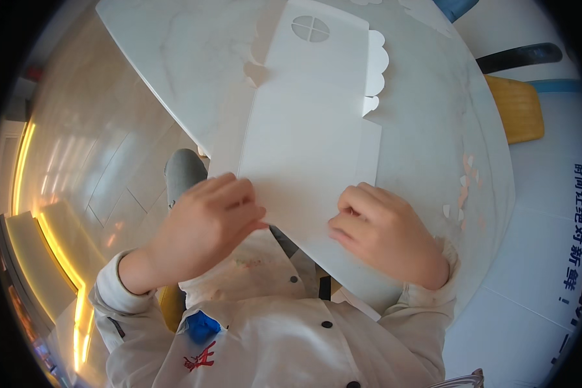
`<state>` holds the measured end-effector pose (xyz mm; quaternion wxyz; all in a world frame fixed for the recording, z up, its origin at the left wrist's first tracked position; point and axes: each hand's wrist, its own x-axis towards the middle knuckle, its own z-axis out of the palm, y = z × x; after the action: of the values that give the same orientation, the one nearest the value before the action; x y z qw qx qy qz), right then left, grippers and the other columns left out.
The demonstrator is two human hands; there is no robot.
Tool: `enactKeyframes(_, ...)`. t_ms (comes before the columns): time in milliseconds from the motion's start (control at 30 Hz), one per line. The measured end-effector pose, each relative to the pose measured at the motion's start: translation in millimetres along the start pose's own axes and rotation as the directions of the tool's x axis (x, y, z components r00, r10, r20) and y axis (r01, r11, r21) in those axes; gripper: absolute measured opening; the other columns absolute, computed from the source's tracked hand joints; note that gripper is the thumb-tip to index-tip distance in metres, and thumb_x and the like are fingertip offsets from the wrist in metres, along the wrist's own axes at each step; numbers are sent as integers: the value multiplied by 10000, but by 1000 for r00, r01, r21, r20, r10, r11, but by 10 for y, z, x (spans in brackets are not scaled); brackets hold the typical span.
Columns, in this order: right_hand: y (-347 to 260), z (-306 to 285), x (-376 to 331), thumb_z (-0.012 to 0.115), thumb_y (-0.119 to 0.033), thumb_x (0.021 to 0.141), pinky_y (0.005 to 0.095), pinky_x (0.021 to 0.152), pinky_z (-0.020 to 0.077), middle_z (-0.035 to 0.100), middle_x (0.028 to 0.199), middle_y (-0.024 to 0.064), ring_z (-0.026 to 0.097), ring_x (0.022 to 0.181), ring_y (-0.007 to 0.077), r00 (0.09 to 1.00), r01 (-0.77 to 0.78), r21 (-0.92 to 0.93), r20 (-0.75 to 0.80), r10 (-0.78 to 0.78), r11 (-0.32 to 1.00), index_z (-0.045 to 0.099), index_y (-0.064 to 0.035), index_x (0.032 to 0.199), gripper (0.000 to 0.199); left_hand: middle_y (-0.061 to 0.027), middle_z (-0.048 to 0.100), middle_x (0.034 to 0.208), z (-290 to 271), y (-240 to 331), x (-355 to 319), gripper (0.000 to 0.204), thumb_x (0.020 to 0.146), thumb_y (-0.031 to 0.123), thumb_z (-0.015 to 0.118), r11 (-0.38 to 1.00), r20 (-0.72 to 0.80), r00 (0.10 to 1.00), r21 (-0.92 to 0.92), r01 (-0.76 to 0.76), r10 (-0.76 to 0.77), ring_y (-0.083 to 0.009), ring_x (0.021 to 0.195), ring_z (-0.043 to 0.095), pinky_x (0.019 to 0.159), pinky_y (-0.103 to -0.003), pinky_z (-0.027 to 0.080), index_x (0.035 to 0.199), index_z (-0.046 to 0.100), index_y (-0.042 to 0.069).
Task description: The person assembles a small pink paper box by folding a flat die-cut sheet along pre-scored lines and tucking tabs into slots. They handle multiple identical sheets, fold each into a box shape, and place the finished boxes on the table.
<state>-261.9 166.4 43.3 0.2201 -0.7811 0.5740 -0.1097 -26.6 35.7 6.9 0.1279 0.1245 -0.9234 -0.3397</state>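
Note:
A large flat white cardboard cut-out (310, 123) lies on the white marble table (427, 110). It has a round window with a cross near its far end and scalloped edges on the right. My left hand (204, 223) pinches the near left edge of the cardboard. My right hand (381, 229) rests curled on its near right corner, pressing it to the table top.
Small pinkish paper scraps (467, 178) lie on the table to the right. A yellow chair seat (516, 107) stands beyond the table's right edge. Glossy tiled floor (90, 161) spreads to the left. A blue clip (202, 326) sits on my white jacket.

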Motion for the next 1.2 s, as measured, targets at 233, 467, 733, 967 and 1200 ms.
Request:
enactKeyframes(233, 254, 221, 216, 786, -270, 789, 371, 531, 424, 552, 624, 99, 550, 581, 251, 925, -334, 105, -153, 347, 937, 588, -31, 721, 318, -102, 612, 733, -45, -14, 211, 235, 859, 104, 704, 901, -49, 907, -155, 406, -417, -267, 667, 616, 587, -364, 466, 997, 533, 19)
enactKeyframes(467, 416, 252, 205, 835, -313, 743, 335, 477, 367, 436, 525, 61, 451, 472, 183, 907, -330, 304, -159, 389, 894, 521, -40, 725, 417, -85, 545, 709, 89, -139, 210, 328, 855, 83, 701, 911, -253, 895, 95, 401, -368, -304, 666, 570, 599, -384, 441, 1103, 489, 40)
enactKeyframes(733, 366, 226, 236, 828, -426, 727, 363, 452, 425, 606, 648, 61, 576, 471, 250, 848, -489, -13, -239, 473, 872, 494, -91, 972, 532, -150, 582, 1178, 179, -155, 200, 491, 786, 249, 739, 781, -364, 926, 547, 302, -103, -295, 1092, 557, 901, -429, 427, 1171, 561, 1)
enactKeyframes(967, 231, 303, 239, 818, -336, 748, 365, 621, 478, 638, 771, 51, 650, 694, 219, 948, -231, 48, -212, 236, 972, 545, -71, 969, 440, -144, 457, 1474, 452, -133, 3, 769, 907, 600, 492, 970, -13, 998, 235, -59, 64, -331, 1390, 394, 1144, -495, 280, 1407, 476, 15)
enactKeyframes(1200, 308, 145, 232, 806, -275, 731, 438, 991, 399, 512, 1350, 108, 471, 1259, 302, 986, 5, -173, -163, -34, 985, 597, -89, 1242, 582, -149, 555, 1344, 243, -279, -135, 804, 905, 677, 422, 974, -77, 994, 217, -60, 79, -315, 1267, 502, 1131, -540, 269, 1338, 543, 11)
